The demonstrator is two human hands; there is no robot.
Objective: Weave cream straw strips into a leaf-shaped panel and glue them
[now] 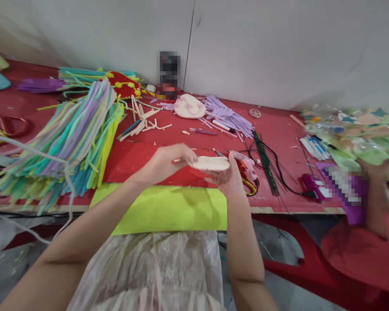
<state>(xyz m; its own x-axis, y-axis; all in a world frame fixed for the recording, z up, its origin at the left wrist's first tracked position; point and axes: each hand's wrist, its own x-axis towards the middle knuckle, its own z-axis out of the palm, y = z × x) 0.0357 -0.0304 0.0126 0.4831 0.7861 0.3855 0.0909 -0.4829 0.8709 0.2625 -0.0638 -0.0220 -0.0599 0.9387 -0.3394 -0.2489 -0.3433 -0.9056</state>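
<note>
Between my two hands, above the front of the red table, is a pale cream, flat rounded piece (211, 163), seen nearly edge-on. My left hand (170, 162) pinches its left end with the fingers bent down. Its right side rests in my right hand (226, 177), with the thumb up along the edge and the fingers underneath. A similar cream disc with pink markings (189, 106) lies farther back on the table. Below my hands a yellow-green sheet (171, 211) hangs over the table's front edge.
Left stands a big bundle of coloured pipe cleaners (81, 129), with red-handled scissors (14, 125) beyond. Purple pipe cleaners (228, 114) lie at the back. A glue gun's black cord (278, 166) or similar cable curls at right. Another person's hand (376, 168) is at far right.
</note>
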